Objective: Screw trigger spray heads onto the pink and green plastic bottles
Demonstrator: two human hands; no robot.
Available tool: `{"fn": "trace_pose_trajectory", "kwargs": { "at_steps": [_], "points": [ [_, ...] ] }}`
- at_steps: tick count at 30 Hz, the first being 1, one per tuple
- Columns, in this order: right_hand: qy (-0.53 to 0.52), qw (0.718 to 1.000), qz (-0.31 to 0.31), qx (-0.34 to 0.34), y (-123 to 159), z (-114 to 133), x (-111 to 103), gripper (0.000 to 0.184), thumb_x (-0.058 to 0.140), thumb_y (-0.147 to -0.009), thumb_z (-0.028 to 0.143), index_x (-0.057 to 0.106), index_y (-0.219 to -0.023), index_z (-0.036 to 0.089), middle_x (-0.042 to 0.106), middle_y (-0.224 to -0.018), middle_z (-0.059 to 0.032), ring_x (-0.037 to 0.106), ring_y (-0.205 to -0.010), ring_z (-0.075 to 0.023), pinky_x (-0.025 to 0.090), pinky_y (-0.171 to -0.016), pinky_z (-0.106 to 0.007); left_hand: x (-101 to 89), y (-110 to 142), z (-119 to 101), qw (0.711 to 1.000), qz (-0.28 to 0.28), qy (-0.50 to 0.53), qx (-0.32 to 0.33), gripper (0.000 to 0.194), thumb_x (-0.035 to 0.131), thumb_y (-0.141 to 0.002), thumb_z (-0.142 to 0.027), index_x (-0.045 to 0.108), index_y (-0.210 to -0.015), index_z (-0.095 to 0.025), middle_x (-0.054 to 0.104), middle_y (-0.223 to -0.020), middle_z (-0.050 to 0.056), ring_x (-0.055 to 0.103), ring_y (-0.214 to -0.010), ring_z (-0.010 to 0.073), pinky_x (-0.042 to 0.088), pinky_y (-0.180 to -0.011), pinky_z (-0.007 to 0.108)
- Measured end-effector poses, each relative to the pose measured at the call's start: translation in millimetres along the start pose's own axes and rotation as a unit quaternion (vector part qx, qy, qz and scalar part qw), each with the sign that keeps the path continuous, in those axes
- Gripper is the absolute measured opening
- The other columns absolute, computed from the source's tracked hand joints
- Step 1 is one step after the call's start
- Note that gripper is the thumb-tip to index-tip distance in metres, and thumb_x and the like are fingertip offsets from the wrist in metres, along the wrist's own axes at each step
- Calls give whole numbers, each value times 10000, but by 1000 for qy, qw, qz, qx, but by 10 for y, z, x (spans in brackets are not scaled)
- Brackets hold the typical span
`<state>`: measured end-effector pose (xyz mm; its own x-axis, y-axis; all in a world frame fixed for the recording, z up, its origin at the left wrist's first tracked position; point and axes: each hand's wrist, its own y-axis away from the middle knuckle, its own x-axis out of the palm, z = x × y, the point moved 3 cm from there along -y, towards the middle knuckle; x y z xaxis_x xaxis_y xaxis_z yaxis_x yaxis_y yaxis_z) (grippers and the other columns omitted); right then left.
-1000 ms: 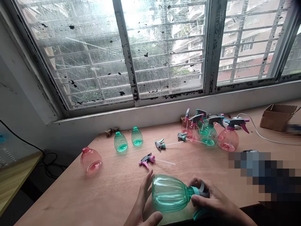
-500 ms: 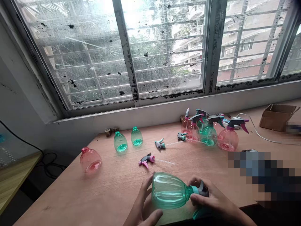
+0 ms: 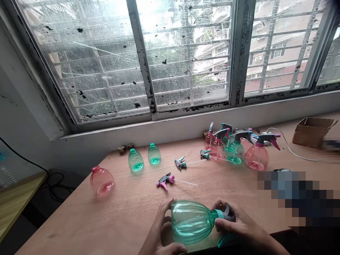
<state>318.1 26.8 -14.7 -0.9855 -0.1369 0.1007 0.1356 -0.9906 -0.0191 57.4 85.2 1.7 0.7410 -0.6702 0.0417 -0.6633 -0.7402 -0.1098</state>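
A green spray bottle [image 3: 191,221] lies on its side above the near table edge, its base toward the left. My left hand [image 3: 162,233] curls round the base end, fingers along the far side and thumb at the near side. At the neck, my right hand [image 3: 233,221] pinches the light-blue collar of the dark spray head; its blue trigger hangs below. Beyond lie a pink-and-grey spray head [image 3: 166,181] with its tube and two teal-and-grey ones, a nearer spray head [image 3: 181,163] and a farther spray head [image 3: 205,154].
At left stand a pink open bottle [image 3: 102,180], a green open bottle [image 3: 136,160] and another green bottle [image 3: 154,154]. Several capped spray bottles, including a pink one [image 3: 257,156], cluster at the back right. A cardboard box [image 3: 310,132] and white cable [image 3: 292,154] are farther right.
The bottle's base end has dropped slightly toward me and the bottle has turned a little. My left thumb has closed in on its near side. My right hand stays at the collar.
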Motion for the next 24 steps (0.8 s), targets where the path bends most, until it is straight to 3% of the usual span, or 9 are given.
{"fn": "trace_pose_trajectory", "kwargs": {
  "at_steps": [5,11,24],
  "points": [
    [3,1000,-7,0,-1,2,-7,403,785,-804,485,594,-989,182,698,-759,4,583,-691,-151,424,-650,-257,-21,21,32,1000,-3,-12,10,946,893,-712,-276,352,-1478,-401,500,-1460,88,560,-1275,331,472,-1081,465],
    [-8,1000,-11,6,-3,-20,-3,409,801,-786,487,587,-974,193,689,-761,12,587,-695,-146,428,-638,-241,-16,24,-13,999,-13,-42,15,921,869,-740,-339,344,-1497,-349,543,-1359,112,572,-1228,314,461,-1082,463],
    [-33,999,-9,20,-12,-49,-7,435,825,-759,476,570,-981,202,648,-777,16,572,-708,-149,466,-634,-239,21,22,-38,1000,-11,-19,-13,919,870,-734,-358,328,-1476,-352,527,-1356,119,586,-1202,309,481,-1053,460]
  ]
}}
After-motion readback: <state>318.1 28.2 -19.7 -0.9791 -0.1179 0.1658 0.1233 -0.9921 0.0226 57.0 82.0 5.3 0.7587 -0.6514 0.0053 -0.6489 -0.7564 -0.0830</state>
